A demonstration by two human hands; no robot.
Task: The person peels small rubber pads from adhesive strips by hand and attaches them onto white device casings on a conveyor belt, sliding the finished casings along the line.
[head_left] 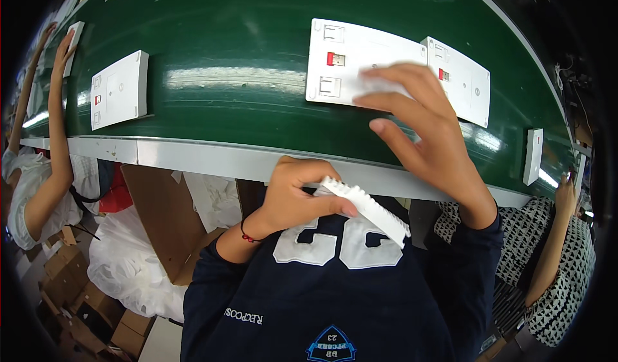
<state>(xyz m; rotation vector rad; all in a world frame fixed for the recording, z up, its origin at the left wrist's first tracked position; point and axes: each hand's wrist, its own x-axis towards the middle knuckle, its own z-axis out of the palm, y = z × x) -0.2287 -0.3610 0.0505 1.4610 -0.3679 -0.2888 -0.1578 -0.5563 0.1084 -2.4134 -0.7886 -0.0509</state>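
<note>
My left hand point(297, 194) grips a white keyboard point(376, 215), tilted and seen nearly edge-on, with a row of raised blocks like keys along it. It is held in front of my body, by the table's near edge. My right hand point(421, 127) is open, fingers apart and partly blurred, over a second white keyboard point(360, 46) lying underside up. Whether the fingertips touch it I cannot tell. That one has a small red-ended USB receiver point(336, 59) between two fold-out feet. Another white keyboard point(473, 85) lies against its right end, partly behind my hand.
The green work surface point(219, 111) has a pale rail point(193, 151) along its near side. More white keyboards lie at left point(121, 90) and far right point(533, 156). A co-worker's hand point(66, 43) touches one at far left; another person sits at right. Below stands a cardboard box point(158, 220).
</note>
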